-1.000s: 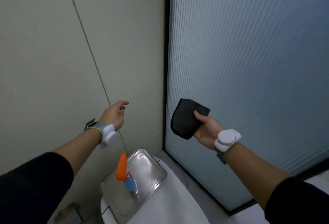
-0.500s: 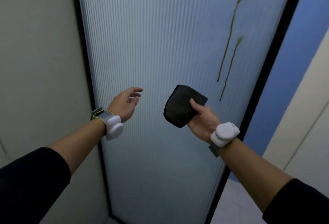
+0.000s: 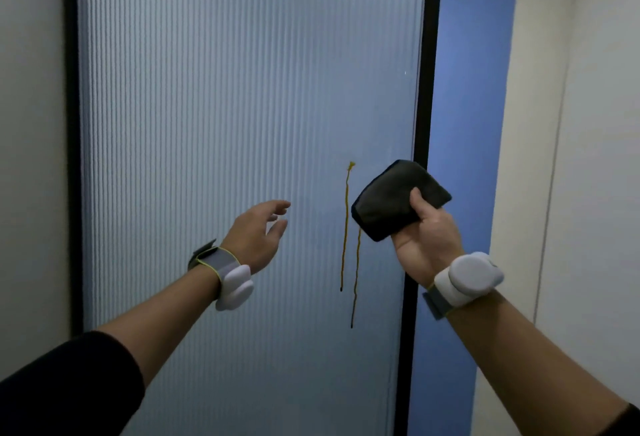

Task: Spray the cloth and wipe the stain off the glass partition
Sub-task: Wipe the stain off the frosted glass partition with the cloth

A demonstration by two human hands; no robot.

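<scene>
Right hand (image 3: 427, 241) clamped on folded cloth (image 3: 398, 202), thumb on top; left hand (image 3: 258, 231) empty, fingers apart; stain (image 3: 346, 228), two drips near glass (image 3: 225, 124) right edge; risk: ribbed surface keeps residue; cloth overlaps second drip top.

We are indoors, in what looks like an office or commercial washroom corridor; we cannot tell which. A tall ribbed frosted glass partition (image 3: 242, 124) in a black frame (image 3: 420, 124) fills the view, with plain cream walls (image 3: 31, 124) on either side and a blue painted strip (image 3: 471, 124) just beside the frame.
</scene>
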